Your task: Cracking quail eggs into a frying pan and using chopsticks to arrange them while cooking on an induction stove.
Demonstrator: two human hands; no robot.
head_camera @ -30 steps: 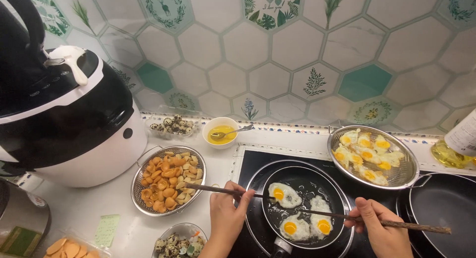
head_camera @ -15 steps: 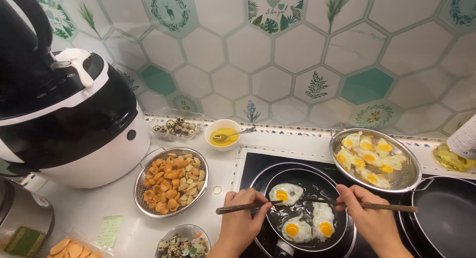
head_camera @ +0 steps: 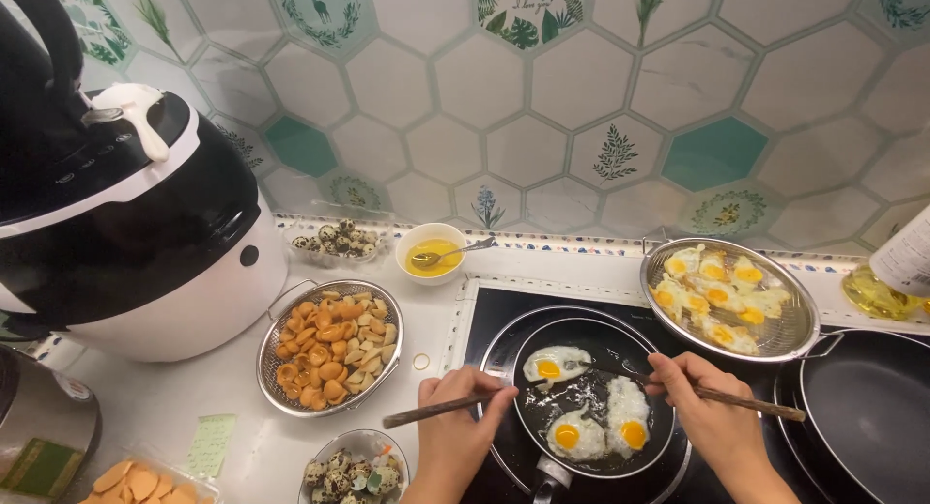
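Far left on the counter [head_camera: 242,436], the big black-and-white cooker [head_camera: 126,223] crowded the back-left corner, and a steel pot [head_camera: 39,427] sat cut off at the left edge. Down at the front edge lay a tub of orange slices [head_camera: 136,483] and a pale green note [head_camera: 211,444]. Next along, the mesh basket of fried orange pieces [head_camera: 329,354] stood just beside the cooker, and a tray of speckled quail eggs [head_camera: 334,241] and a small bowl of yellow beaten egg [head_camera: 431,254] with a spoon in it lined the back edge. A glass bowl of quail eggs [head_camera: 354,473] sat at the front edge, right beside your wrist.

Your left hand [head_camera: 463,422] was curled shut around a dark chopstick [head_camera: 455,405], its tip reaching over the rim of the small black frying pan [head_camera: 593,397] on the black hob [head_camera: 484,315]. In that pan lay the three little fried eggs [head_camera: 591,407], one at the far-left side and two near the front. Your right hand [head_camera: 702,407] gripped a second chopstick [head_camera: 736,397], its tip down among the eggs; its handle stuck out towards the right.

Behind that hand, the steel mesh tray of finished fried eggs [head_camera: 731,296] overlapped the hob's back-right corner. Further right sat a large empty black pan [head_camera: 872,407], and at the right edge a bottle of yellow oil [head_camera: 886,281].
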